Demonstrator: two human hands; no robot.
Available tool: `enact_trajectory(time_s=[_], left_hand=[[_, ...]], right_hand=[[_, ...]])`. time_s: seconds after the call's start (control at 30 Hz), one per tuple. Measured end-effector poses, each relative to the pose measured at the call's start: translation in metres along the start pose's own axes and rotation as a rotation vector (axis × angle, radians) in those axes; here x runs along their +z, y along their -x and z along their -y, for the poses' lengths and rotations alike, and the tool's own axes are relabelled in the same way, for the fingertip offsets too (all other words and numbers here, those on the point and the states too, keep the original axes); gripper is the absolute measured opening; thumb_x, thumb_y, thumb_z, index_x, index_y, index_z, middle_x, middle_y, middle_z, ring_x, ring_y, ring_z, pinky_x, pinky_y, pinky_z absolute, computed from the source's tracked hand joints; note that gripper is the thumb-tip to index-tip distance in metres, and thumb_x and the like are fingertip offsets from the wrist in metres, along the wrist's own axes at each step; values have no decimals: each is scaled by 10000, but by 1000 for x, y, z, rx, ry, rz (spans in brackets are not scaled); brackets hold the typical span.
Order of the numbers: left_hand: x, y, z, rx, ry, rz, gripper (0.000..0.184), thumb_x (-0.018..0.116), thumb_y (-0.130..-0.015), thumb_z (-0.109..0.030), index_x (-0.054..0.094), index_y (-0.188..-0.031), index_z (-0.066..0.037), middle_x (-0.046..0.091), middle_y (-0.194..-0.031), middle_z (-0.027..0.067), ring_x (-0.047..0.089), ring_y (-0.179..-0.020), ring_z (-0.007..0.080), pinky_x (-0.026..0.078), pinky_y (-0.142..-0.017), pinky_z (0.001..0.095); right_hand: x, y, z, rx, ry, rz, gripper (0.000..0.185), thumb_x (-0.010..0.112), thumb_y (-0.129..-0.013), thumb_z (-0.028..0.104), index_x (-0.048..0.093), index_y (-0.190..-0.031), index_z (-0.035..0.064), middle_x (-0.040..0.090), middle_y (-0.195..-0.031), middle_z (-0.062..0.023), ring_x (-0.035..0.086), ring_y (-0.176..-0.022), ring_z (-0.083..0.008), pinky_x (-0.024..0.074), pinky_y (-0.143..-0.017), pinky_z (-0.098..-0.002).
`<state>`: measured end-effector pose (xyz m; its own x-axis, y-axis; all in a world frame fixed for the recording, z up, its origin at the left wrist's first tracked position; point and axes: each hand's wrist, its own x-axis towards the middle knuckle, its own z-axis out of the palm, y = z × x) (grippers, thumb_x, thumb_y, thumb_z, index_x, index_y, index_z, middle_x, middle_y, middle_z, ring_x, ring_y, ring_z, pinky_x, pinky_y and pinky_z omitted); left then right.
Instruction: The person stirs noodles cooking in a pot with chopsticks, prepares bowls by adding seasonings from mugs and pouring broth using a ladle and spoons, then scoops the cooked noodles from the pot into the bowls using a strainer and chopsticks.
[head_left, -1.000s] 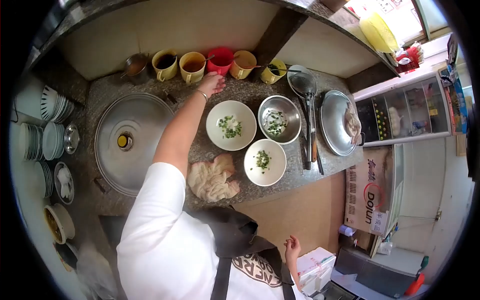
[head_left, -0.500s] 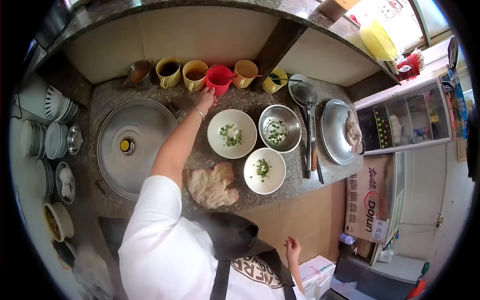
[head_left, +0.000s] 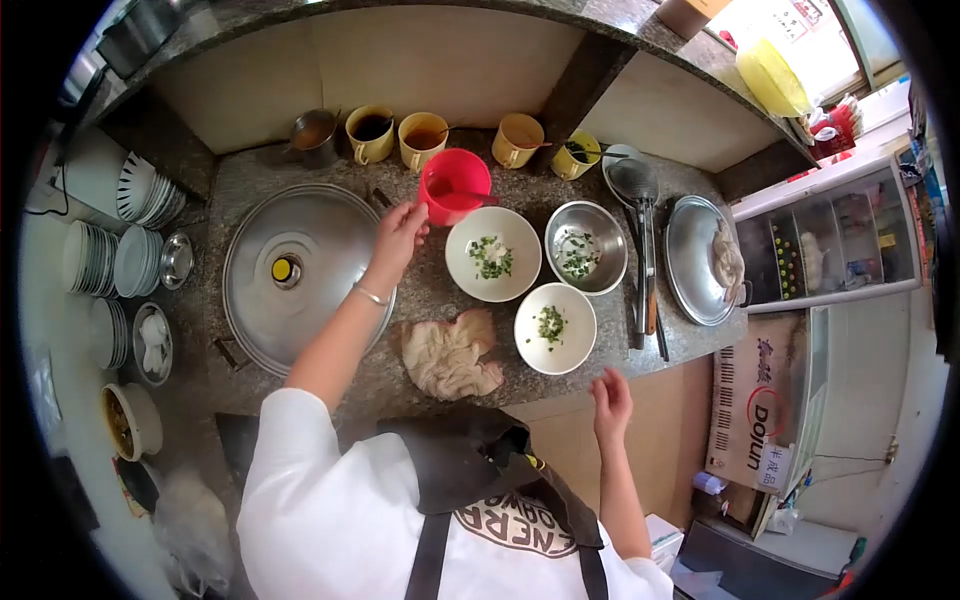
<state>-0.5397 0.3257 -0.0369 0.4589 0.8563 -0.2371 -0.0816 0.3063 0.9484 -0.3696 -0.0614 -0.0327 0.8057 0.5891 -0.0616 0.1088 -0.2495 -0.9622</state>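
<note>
My left hand point(head_left: 402, 232) is closed on the side of a red plastic mug point(head_left: 455, 180), raised over the counter. A reddish handle, perhaps a spoon's, sticks out of the mug. Just right of it sits a large white bowl point(head_left: 462, 272) with chopped green onion and a bit of white seasoning. A steel bowl point(head_left: 615, 262) and a smaller white bowl point(head_left: 555, 363), both with chopped greens, stand beside it. Near the counter's front edge, right of the small bowl, my right hand point(head_left: 612, 402) hovers with fingers loosely apart, holding nothing.
Several yellow mugs point(head_left: 518, 140) and a metal cup point(head_left: 316, 138) line the back wall. A big round lid point(head_left: 330, 230) covers the left side; a crumpled cloth point(head_left: 450, 355) lies in front. To the right are a strainer point(head_left: 633, 180) and another lid point(head_left: 695, 265). Plates point(head_left: 90, 258) are stacked left.
My left hand has lifted the red mug from the row of mugs and brought it toward me, beside the large bowl. My right hand has risen toward the counter edge.
</note>
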Motion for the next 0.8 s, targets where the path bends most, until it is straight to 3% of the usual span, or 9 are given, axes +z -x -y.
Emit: enact_trajectory(time_s=[0.17, 0.23, 0.33, 0.43, 0.53, 0.8], left_hand=[[-2, 69, -9, 14, -10, 5, 178, 541, -875, -211, 584, -893, -40, 564, -774, -24, 513, -694, 56, 410, -591, 194], [2, 91, -5, 43, 21, -26, 164, 550, -869, -191, 587, -893, -33, 569, -771, -20, 508, -691, 57, 402, -597, 197], [9, 118, 0, 27, 24, -68, 161, 582, -855, -172, 603, -897, -17, 547, -716, -44, 460, -639, 27, 377, -586, 172], [13, 133, 13, 38, 24, -99, 173, 598, -845, -168, 603, -896, -2, 558, -728, -38, 470, -647, 26, 386, -587, 176], [18, 140, 16, 72, 21, -113, 170, 602, -841, -153, 608, -882, 11, 578, -737, -23, 491, -660, 32, 400, -598, 184], [27, 128, 33, 79, 42, -162, 175, 605, -840, -157, 606, -876, 15, 581, -739, -18, 491, -664, 32, 397, -596, 183]], right_hand=[[112, -46, 77, -255, -13, 321, 588, 624, -777, 8, 346, -1294, 43, 587, -837, -69, 568, -761, -123, 461, -741, -260], [147, -56, 96, -305, 13, 378, 686, 660, -753, 27, 287, -1327, 48, 588, -810, -57, 567, -704, -116, 462, -666, -241], [177, -65, 103, -225, -150, 397, 542, 644, -774, 44, 398, -1256, 22, 592, -784, -39, 553, -675, -99, 456, -633, -237], [182, -71, 88, -172, -127, 332, 185, 565, -851, 92, 584, -1003, -10, 561, -698, -5, 509, -637, -64, 425, -584, -205], [167, -73, 73, -92, -193, 314, 177, 511, -892, 138, 580, -976, -1, 531, -665, 3, 471, -588, -52, 388, -534, -191], [123, -93, 80, -5, -437, 217, 212, 466, -922, 198, 559, -958, 11, 480, -666, 5, 440, -619, -65, 365, -577, -198]])
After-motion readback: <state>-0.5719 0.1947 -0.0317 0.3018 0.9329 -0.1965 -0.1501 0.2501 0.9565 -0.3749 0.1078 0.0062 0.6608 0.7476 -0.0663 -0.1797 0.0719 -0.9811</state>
